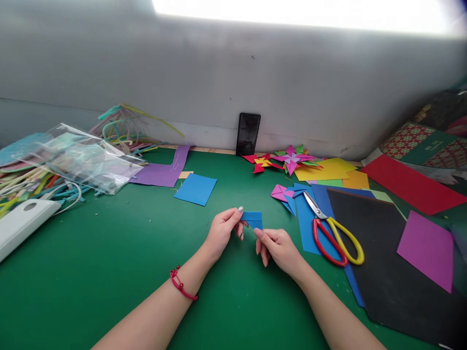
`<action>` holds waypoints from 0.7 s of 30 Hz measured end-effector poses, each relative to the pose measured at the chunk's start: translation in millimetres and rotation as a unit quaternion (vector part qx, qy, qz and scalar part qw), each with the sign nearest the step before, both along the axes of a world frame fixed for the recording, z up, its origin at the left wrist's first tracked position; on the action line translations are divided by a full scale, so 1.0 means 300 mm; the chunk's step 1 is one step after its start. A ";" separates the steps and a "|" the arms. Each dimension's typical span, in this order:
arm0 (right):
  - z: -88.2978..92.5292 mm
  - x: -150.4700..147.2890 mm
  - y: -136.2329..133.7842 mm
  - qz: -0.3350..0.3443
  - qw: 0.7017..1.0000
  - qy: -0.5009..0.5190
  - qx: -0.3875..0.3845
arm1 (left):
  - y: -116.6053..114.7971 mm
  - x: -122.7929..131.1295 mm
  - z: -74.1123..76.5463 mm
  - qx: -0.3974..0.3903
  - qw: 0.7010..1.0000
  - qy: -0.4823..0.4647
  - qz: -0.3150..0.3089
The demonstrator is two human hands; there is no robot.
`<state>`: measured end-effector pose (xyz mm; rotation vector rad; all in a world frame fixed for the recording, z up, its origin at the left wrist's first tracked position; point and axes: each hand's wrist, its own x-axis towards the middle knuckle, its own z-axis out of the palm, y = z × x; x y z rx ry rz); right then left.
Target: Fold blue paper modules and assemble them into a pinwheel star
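Pinching blue paper [253,217], left hand [223,227] and right hand [279,245] angled inward.

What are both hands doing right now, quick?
Left hand: closed, pinching the folded blue paper at its left end.
Right hand: closed, pinching the same paper's lower corner.

near the center of the frame's upper half, we see a dark phone [248,134] standing against the pale wall [182,78], with bright white glare [310,13] along the top edge. at the left we find a clear plastic bag [109,170] over loose colored strips [27,182], a white device [29,226] below them. at the far right we notice a patterned box [414,141].
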<state>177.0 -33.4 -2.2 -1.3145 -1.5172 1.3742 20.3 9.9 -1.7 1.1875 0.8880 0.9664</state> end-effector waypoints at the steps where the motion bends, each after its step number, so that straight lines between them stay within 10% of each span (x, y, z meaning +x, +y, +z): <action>1: 0.000 -0.002 0.001 -0.003 1.000 0.013 -0.007 | 0.000 0.000 0.001 0.000 1.000 0.004 0.004; 21: -0.014 0.015 0.024 -0.138 0.983 0.114 0.030 | -0.009 0.009 0.006 0.000 0.999 -0.010 -0.046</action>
